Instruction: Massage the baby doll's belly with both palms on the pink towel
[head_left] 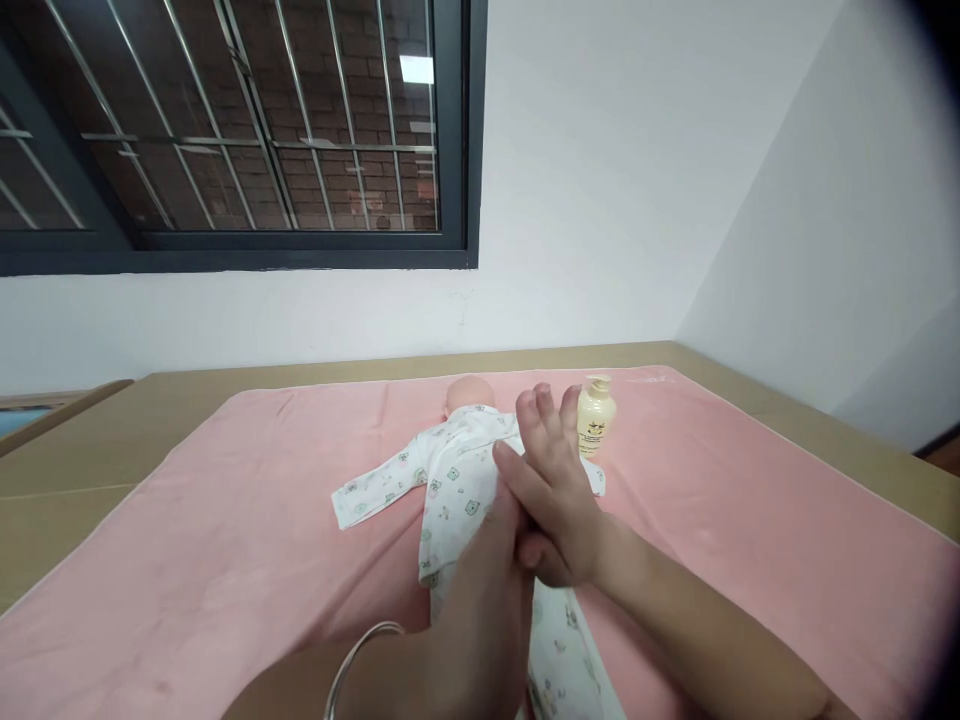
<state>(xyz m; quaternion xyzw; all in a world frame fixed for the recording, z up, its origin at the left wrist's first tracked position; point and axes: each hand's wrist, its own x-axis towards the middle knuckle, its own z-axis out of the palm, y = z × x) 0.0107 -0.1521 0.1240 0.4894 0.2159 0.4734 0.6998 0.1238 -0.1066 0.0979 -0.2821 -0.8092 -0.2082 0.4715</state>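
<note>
My right hand [555,490] is raised in the middle of the view with its fingers stretched and apart, holding nothing. It presses against my left hand [491,545], which comes up from below with a bangle [360,650] at its wrist. The fingers of my left hand are hidden behind the right one. Beyond both hands lies a baby-sized figure in a white printed top [457,490] and printed trousers [566,650]. Its bare round head [470,391] points away from me, and one sleeve [379,492] stretches left. I cannot tell whether it is a doll.
A cream pump bottle [598,415] stands upright right of the figure, partly behind my right fingers. Everything rests on a pink sheet [247,520] over a tan surface [82,450]. White walls and a barred window [300,120] are behind.
</note>
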